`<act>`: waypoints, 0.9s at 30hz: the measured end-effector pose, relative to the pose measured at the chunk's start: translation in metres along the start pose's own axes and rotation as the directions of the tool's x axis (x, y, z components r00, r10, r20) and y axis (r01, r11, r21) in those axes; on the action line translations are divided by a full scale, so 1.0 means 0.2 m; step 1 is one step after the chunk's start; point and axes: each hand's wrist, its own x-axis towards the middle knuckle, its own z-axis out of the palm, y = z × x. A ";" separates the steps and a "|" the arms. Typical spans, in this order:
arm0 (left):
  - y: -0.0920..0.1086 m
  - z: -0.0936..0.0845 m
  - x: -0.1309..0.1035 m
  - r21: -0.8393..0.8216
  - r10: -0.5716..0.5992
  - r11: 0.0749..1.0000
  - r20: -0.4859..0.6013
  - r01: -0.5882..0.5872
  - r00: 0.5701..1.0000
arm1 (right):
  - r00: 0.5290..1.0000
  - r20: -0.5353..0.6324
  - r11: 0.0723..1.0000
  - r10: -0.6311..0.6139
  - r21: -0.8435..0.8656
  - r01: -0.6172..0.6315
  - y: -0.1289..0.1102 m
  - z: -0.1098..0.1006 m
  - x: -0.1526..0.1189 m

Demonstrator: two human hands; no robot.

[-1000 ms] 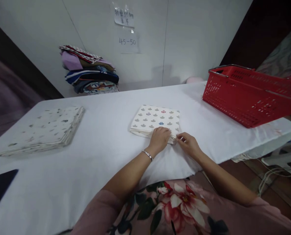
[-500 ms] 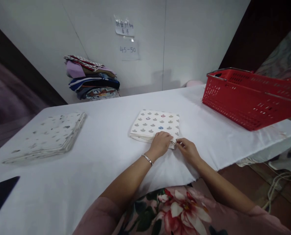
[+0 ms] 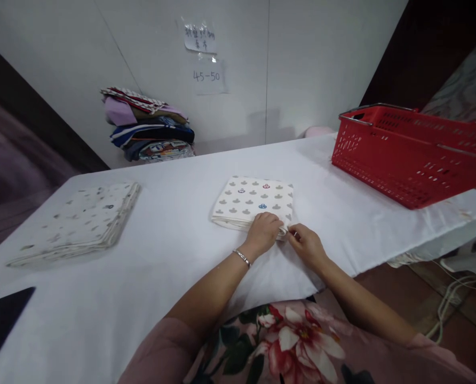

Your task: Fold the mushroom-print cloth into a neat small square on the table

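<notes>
A folded white cloth [image 3: 254, 197] with grey, red and blue prints lies in the middle of the table. My left hand [image 3: 264, 233], with a silver bracelet at the wrist, rests on its near edge, the fingers curled over the folded layers. At the near right corner my right hand [image 3: 305, 244] pinches the cloth's edge between thumb and forefinger. Farther left on the table lies another folded white cloth [image 3: 78, 221] with small dark and grey prints, touched by neither hand.
A red basket [image 3: 406, 154] stands at the right of the white table [image 3: 174, 224]. Behind the table's far edge is a pile of folded fabrics [image 3: 150, 125]. A dark flat object [image 3: 6, 320] lies at the near left. Paper notes [image 3: 206, 76] hang on the wall.
The view has shifted slightly. Both hands keep nearly the same places at the cloth's near right corner.
</notes>
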 end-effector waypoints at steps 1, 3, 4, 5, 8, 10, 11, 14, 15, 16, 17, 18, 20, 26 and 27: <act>0.00 0.01 0.00 0.006 -0.001 1.000 -0.008 0.001 1.000 | 1.000 0.000 1.000 -0.002 0.002 0.002 0.00 0.00 0.00; 0.01 0.02 -0.01 0.020 -0.007 1.000 -0.021 0.008 1.000 | 1.000 0.000 1.000 -0.002 0.015 0.002 -0.01 0.00 -0.01; 0.01 0.02 -0.01 0.026 -0.011 1.000 -0.027 0.012 1.000 | 1.000 0.007 1.000 0.004 0.023 -0.004 -0.01 0.01 -0.01; 0.01 0.03 -0.01 0.030 -0.014 0.999 -0.034 0.015 0.999 | 1.000 0.019 0.999 0.011 0.033 -0.012 -0.02 0.00 -0.01; 0.01 0.04 -0.02 0.029 -0.011 0.999 -0.047 0.012 0.999 | 0.997 0.069 0.998 0.047 0.040 -0.050 -0.04 0.00 -0.02; 0.01 0.04 -0.02 0.025 -0.006 1.000 -0.053 0.007 0.999 | 0.995 0.071 0.997 0.068 0.026 -0.070 -0.04 0.01 -0.03; 0.01 0.04 -0.02 0.023 -0.004 1.000 -0.055 0.005 0.998 | 0.995 0.061 0.997 0.074 0.021 -0.075 -0.03 0.01 -0.03; 0.01 0.04 -0.02 0.015 0.001 1.000 -0.062 0.000 0.998 | 0.997 0.037 0.997 0.070 0.030 -0.071 -0.02 0.02 -0.02; 0.02 0.04 -0.02 0.010 0.001 1.000 -0.063 -0.001 0.998 | 0.997 0.035 0.997 0.068 0.030 -0.069 -0.01 0.03 -0.02; 0.02 0.04 -0.02 0.005 -0.001 1.000 -0.063 0.001 0.998 | 0.997 0.033 0.997 0.069 0.024 -0.070 -0.01 0.03 -0.02; 0.02 0.04 -0.02 0.000 -0.005 1.000 -0.065 0.005 0.998 | 0.997 0.032 0.997 0.073 0.013 -0.073 -0.01 0.03 -0.02; 0.02 0.03 -0.02 -0.005 -0.011 1.000 -0.068 0.011 0.998 | 0.997 0.030 0.997 0.076 0.000 -0.076 -0.01 0.03 -0.01; 0.02 0.03 -0.02 -0.013 -0.027 1.000 -0.078 0.026 0.997 | 0.997 0.025 0.997 0.078 -0.022 -0.077 -0.01 0.04 -0.01; 0.02 0.03 -0.02 -0.013 -0.045 0.999 -0.072 0.044 0.996 | 0.997 0.030 0.995 0.075 -0.072 -0.073 -0.02 0.03 -0.01; 0.02 0.04 -0.02 -0.012 -0.043 0.999 -0.066 0.042 0.997 | 0.997 0.034 0.994 0.072 -0.084 -0.069 -0.02 0.03 -0.01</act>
